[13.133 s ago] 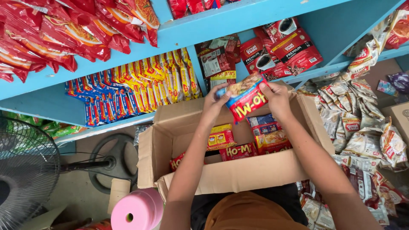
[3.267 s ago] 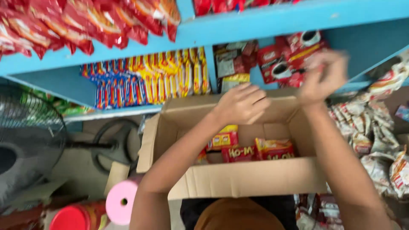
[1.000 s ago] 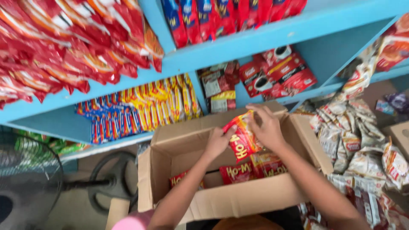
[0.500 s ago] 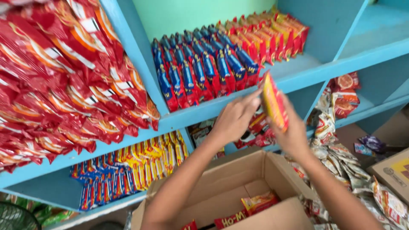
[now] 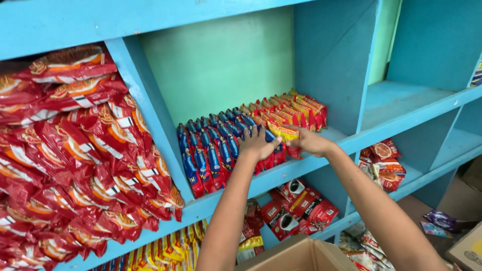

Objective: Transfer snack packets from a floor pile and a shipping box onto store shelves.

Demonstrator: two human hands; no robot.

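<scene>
Packet placement in progress. Red-and-yellow packet [image 5: 287,134] pinched in right hand [image 5: 312,142], entering the shelf row [image 5: 296,108]. Left hand [image 5: 257,145] spread, pressing blue packets [image 5: 211,150] aside. Open cardboard box [image 5: 296,256] below; contents out of view.

- The left hand [image 5: 257,144] is pressing flat against the row of blue and red packets [image 5: 211,155] standing upright on the blue shelf [image 5: 311,163].
- The right hand [image 5: 312,143] is gripping a red and yellow packet [image 5: 287,136], which is sitting at the front of the row of red and yellow packets [image 5: 296,113], just beside the blue ones.
- Large red snack bags [image 5: 75,160] are filling the compartment to the left.
- Red sachets picturing cups [image 5: 298,206] are lying on the shelf below.
- An open cardboard box [image 5: 296,256] is showing at the bottom edge.
</scene>
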